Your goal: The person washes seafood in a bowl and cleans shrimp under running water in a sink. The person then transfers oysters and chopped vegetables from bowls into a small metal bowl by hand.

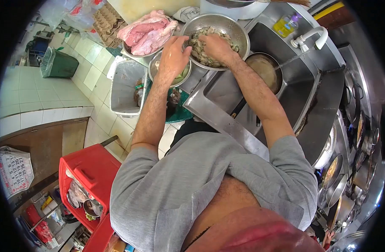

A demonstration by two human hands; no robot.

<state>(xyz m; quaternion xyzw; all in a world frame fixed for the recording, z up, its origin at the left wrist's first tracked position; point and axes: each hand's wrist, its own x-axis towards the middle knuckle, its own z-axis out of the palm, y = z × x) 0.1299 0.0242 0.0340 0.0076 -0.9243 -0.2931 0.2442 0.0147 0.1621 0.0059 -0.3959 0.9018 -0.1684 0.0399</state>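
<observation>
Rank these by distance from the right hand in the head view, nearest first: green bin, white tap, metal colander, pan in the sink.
1. Metal colander: directly beneath the right hand.
2. Pan: to the hand's right, in the sink.
3. White tap: farther right, beyond the pan.
4. Green bin: far off to the left.

1. Right hand (219,49): fingertips hidden among greyish pieces (209,62); any item pinched there, indeterminable.
2. Left hand (173,58): palm turned from view; contents, if any, indeterminable.
3. Small bowl (150,68), beneath left hand: partly covered by hand and wrist; green contents (185,72) only partly visible.
4. Pan (266,71), beside right forearm: handle partly hidden under that forearm.
5. White container (230,11), beyond right hand: cut off by top edge.
6. Yellow bottle (286,26), right of right hand: label too small to read.
</observation>
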